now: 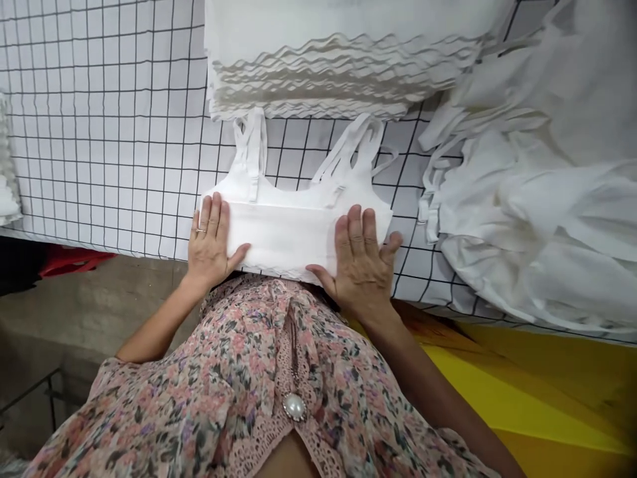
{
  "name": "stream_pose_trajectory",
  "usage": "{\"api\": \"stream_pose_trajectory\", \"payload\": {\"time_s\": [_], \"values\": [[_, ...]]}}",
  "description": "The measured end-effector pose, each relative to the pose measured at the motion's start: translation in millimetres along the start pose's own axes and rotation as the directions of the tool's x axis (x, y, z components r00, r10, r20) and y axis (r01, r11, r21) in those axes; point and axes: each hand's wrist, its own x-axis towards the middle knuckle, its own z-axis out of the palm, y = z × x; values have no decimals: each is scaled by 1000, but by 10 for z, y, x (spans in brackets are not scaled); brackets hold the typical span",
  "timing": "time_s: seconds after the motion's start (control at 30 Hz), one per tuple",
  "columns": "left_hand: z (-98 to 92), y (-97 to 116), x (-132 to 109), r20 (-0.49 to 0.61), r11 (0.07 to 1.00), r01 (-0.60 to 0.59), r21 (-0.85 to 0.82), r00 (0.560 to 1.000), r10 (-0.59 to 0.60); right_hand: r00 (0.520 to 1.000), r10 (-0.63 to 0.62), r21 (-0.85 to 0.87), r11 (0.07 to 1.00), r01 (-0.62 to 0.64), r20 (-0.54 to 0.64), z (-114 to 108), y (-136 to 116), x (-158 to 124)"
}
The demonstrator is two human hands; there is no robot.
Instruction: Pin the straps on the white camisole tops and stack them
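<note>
A white strappy garment (288, 229) lies folded at the near edge of a table covered in a black-and-white grid cloth (109, 133). My left hand (212, 239) rests flat on its left end, fingers stretched out, a ring on one finger. My right hand (358, 255) lies flat on its right end, fingers spread. The garment's shoulder straps (253, 149) point away from me toward the back.
A tall stack of folded white pieces (338, 73) sits right behind the garment. A loose heap of white garments (537, 199) fills the right side. A yellow surface (522, 392) lies below right, a concrete floor (74, 299) and something red (70, 260) below left.
</note>
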Motion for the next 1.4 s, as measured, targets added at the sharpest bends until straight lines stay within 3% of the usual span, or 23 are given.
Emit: {"api": "stream_pose_trajectory", "payload": {"time_s": [0.33, 0.47, 0.53, 0.63, 0.7, 0.93, 1.03, 1.1, 1.2, 1.3, 1.4], "values": [[158, -89, -4, -109, 1000, 0, 31, 994, 4, 991, 7, -49, 999, -14, -132, 128, 178, -163], [112, -28, 4, -130, 999, 17, 32, 991, -12, 988, -45, -67, 997, 35, -150, 43, 239, -182], [70, 38, 30, -156, 999, 4, 40, 988, 2, 972, -80, -57, 996, 69, -223, -63, 256, -92], [32, 137, 88, -181, 998, -57, 15, 982, 59, 918, -157, 10, 985, 172, -363, -261, 263, 214], [35, 184, 123, -176, 996, -92, -11, 980, 88, 900, -197, 69, 968, 242, -388, -371, 254, 513], [74, 268, 95, -170, 996, -88, -15, 982, 84, 941, -294, 157, 934, 320, -168, -539, 42, 1687], [45, 306, 68, -144, 997, -69, -22, 987, 65, 918, -392, 144, 907, 396, -58, -577, -197, 1870], [11, 318, 61, -132, 997, -69, -31, 989, 65, 902, -432, 131, 894, 428, 8, -545, -357, 1750], [-42, 289, 55, -89, 997, -56, -53, 995, 51, 854, -517, 120, 852, 509, 50, -375, -459, 1279], [-64, 204, 39, -13, 999, -11, -50, 1000, 11, 804, -588, 135, 807, 575, 87, -177, -332, 751], [-51, 118, 17, 15, 999, 3, -38, 1000, -3, 839, -530, 116, 848, 518, 127, -106, -101, 402]]}}
